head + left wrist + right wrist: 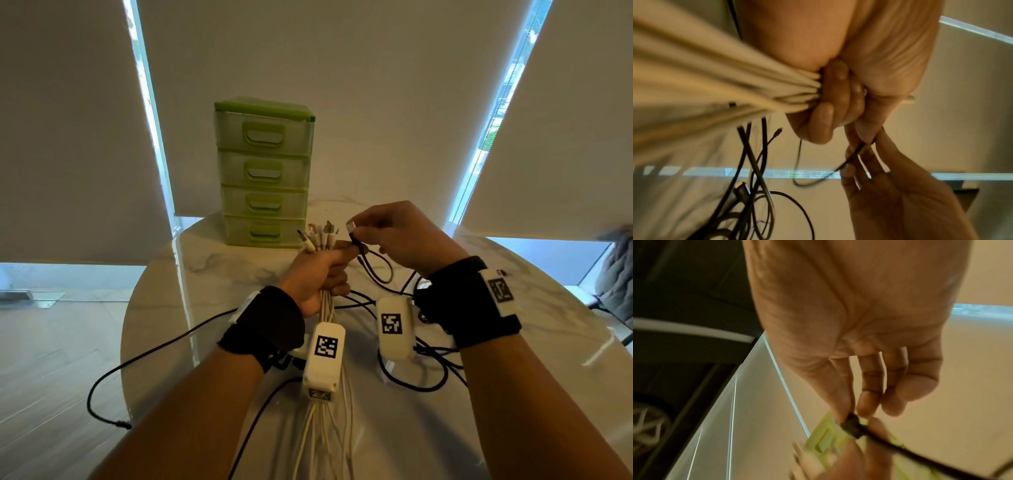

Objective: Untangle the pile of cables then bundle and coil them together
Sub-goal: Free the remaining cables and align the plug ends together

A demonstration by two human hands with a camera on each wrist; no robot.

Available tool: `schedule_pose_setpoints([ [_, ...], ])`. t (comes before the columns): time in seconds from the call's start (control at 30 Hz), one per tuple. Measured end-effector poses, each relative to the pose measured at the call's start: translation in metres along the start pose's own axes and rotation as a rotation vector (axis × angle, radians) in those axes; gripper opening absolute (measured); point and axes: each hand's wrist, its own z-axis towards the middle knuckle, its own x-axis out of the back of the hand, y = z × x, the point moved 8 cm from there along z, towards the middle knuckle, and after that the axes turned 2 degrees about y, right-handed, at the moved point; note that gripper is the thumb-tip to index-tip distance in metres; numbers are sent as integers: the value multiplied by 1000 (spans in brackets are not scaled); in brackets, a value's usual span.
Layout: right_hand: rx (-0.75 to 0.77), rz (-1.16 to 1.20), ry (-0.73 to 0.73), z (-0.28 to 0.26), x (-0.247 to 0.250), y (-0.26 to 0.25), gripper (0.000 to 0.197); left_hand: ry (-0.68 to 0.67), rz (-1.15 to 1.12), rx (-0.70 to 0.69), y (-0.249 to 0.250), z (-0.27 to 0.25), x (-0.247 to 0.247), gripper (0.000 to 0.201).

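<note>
My left hand (320, 270) grips a bundle of several white cables (327, 425) upright in a fist, their plugs (318, 236) fanned out above the knuckles. In the left wrist view the white cables (725, 84) run out of the curled left fingers (824, 116). My right hand (397, 236) pinches the plug end of a black cable (375, 265) between thumb and fingertips, held right beside the left thumb. The right wrist view shows that black plug (852, 425) pinched at the fingertips (865, 404). More black cables (428, 370) lie tangled on the table below.
A green four-drawer plastic cabinet (263, 171) stands at the back of the round marble table (531, 394). One black cable (137, 363) hangs over the table's left edge toward the floor. A dark chair (616, 274) is at the right.
</note>
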Motion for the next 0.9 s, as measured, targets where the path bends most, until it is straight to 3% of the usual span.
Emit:
schedule_pose_setpoints([
  [0.07, -54, 97, 24, 2, 4, 5, 15, 31, -75, 20, 0, 2, 8, 22],
  [0.2, -105, 222, -76, -4, -7, 2, 14, 39, -108, 31, 2, 3, 14, 21],
  [0.37, -57, 255, -93, -4, -20, -7, 18, -68, 67, -7, 4, -3, 4, 33],
  [0.47, 10, 129, -28, -1, -17, -9, 21, -87, 117, 15, 2, -5, 1, 31],
  [0.53, 64, 51, -5, -1, -15, -11, 21, -70, 134, 35, 0, -3, 1, 42],
  [0.67, 121, 113, -103, -4, -23, -17, 34, -18, 171, 48, -1, -2, 2, 57],
  [0.9, 158, 116, -24, -3, -21, -21, 32, 121, 321, -136, 18, -6, 11, 25],
])
